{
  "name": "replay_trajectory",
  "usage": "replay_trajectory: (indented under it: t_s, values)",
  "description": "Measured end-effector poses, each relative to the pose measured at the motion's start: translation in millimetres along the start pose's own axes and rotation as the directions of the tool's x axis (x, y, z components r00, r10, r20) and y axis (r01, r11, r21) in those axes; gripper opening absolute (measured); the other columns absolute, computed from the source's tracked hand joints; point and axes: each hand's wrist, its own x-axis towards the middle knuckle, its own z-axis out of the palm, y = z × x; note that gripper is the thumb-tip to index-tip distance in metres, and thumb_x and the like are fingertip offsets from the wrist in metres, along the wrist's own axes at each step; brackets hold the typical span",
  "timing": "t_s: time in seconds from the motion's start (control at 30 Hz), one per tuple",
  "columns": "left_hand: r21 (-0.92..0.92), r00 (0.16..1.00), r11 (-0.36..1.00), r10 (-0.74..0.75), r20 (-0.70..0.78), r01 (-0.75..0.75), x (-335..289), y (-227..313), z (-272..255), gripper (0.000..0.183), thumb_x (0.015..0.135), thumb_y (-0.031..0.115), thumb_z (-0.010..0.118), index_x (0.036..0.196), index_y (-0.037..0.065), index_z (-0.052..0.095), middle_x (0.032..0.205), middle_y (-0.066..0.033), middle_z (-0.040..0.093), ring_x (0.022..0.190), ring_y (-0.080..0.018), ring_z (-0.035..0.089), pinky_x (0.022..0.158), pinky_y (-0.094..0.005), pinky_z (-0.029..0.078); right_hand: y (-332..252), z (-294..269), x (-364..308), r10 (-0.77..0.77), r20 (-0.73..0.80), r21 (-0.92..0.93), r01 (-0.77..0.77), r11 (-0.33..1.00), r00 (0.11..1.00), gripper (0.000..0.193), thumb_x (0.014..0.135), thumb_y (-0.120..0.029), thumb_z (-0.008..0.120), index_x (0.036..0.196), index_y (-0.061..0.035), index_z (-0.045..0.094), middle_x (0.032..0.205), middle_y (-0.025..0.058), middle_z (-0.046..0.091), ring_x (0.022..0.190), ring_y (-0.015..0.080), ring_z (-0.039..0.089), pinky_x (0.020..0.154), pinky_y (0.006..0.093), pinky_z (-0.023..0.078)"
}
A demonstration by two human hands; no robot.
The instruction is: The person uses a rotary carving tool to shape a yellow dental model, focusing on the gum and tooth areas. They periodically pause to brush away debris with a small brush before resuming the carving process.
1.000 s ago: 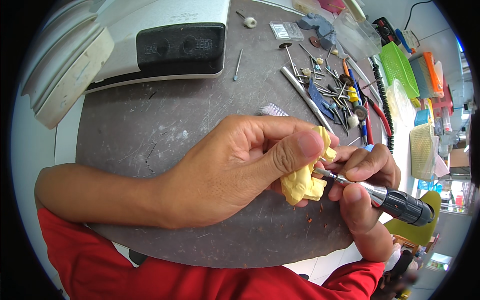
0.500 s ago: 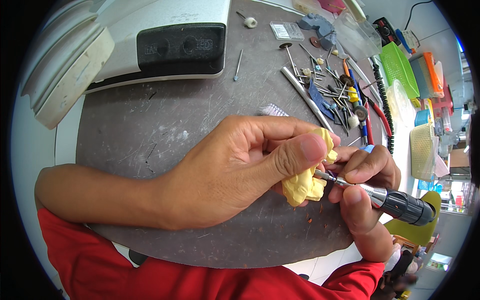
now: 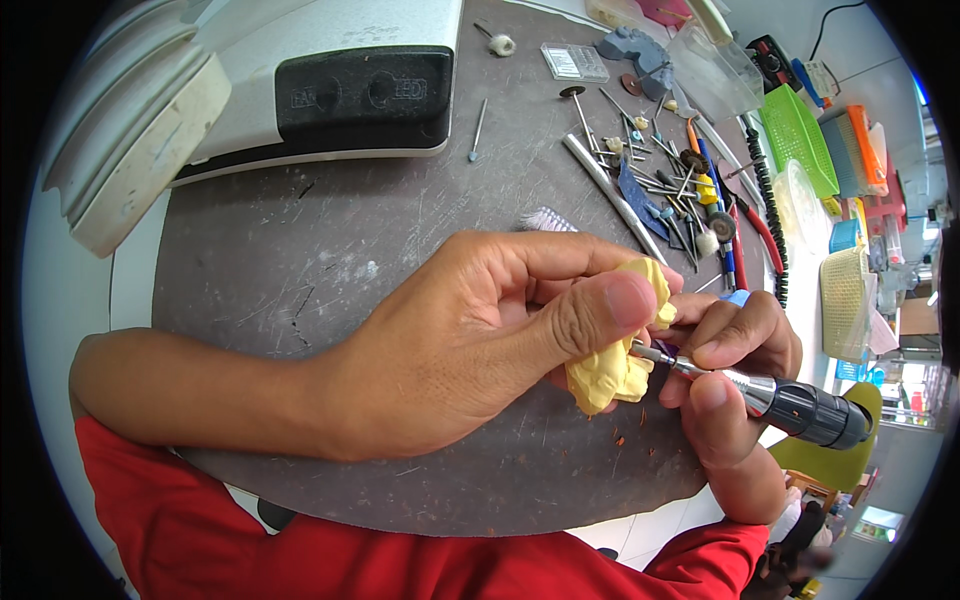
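Observation:
My left hand [image 3: 500, 340] is closed round a yellow plaster dental model [image 3: 605, 375], thumb on top and fingers behind it. A rotary handpiece [image 3: 765, 395] with a silver front and a black rear lies in the grip of my right hand [image 3: 735, 350], between thumb and fingers. The metal tip [image 3: 645, 350] of the handpiece points left and meets the model's right side. Exactly where it touches is partly hidden by the model and my fingers. A few orange crumbs [image 3: 618, 440] are scattered on the grey table [image 3: 400, 500] below the model.
Beyond my hands on the right lie several rotary burs [image 3: 685, 200], a metal rod [image 3: 610, 190] and red-handled pliers [image 3: 762, 235]. A bristle brush [image 3: 547, 220] sits just behind my left hand. At the back left stands a white box with a black panel [image 3: 365, 100].
Both hands keep almost the same place and grip. The dental model and handpiece have shifted only very slightly.

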Motion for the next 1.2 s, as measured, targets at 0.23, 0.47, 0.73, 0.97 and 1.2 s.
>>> replay_trajectory:
  t_s: [0.23,0.47,0.73,0.97,1.2]
  values:
    - [-0.058,0.993,0.998,-0.005,-0.118,-0.001,-1.8,4.9,9.1,0.055,0.093,0.041,0.051,0.127,-0.002,0.048,0.110,-0.0118,0.059,0.103,-0.0187,0.060,0.088,-0.0340,0.052,-3.9,-4.0,0.3,-0.089,-0.054,-0.023,0.088,0.996,0.995,0.024,0.089,-0.016,0.062,0.104,-0.0039,0.048,0.080,0.0138,0.060,0.079,0.0220,0.064,0.067,0.0317,0.052]
    - [0.186,0.979,0.968,0.188,-0.074,-0.171,-4.8,6.1,8.3,0.043,0.092,0.032,0.057,0.122,0.001,0.048,0.122,-0.0168,0.055,0.116,-0.0241,0.054,0.097,-0.0371,0.047,-12.7,5.1,6.8,-0.037,-0.163,-0.205,0.003,0.979,0.986,0.033,0.082,-0.012,0.071,0.104,-0.0013,0.050,0.089,0.0120,0.061,0.076,0.0176,0.065,0.065,0.0267,0.054]
    - [0.271,0.914,0.877,0.404,0.032,-0.397,-3.9,-0.6,15.2,0.032,0.090,0.007,0.060,0.117,0.003,0.044,0.132,-0.0220,0.043,0.125,-0.0296,0.046,0.104,-0.0406,0.040,-20.0,11.3,7.8,0.069,-0.211,-0.076,-0.086,0.993,0.975,0.036,0.076,0.001,0.073,0.104,0.0007,0.050,0.100,0.0137,0.061,0.091,0.0208,0.067,0.075,0.0286,0.057]
    - [0.234,0.934,0.905,0.355,0.041,-0.354,-4.7,0.0,16.8,0.032,0.089,0.004,0.059,0.116,0.005,0.042,0.135,-0.0222,0.038,0.128,-0.0304,0.043,0.106,-0.0395,0.039,-13.2,4.4,5.8,-0.067,-0.161,-0.217,0.030,0.976,0.985,0.034,0.075,0.001,0.073,0.102,0.0004,0.052,0.100,0.0133,0.061,0.094,0.0187,0.063,0.080,0.0307,0.053]
    - [0.275,0.921,0.879,0.378,0.095,-0.389,-4.6,-0.3,15.2,0.032,0.087,-0.004,0.055,0.115,0.003,0.040,0.137,-0.0223,0.034,0.130,-0.0303,0.040,0.107,-0.0395,0.038,-5.6,7.3,5.2,-0.165,-0.181,-0.147,0.139,0.979,0.970,0.038,0.074,0.004,0.074,0.103,0.0002,0.050,0.100,0.0148,0.059,0.098,0.0226,0.063,0.081,0.0330,0.056]
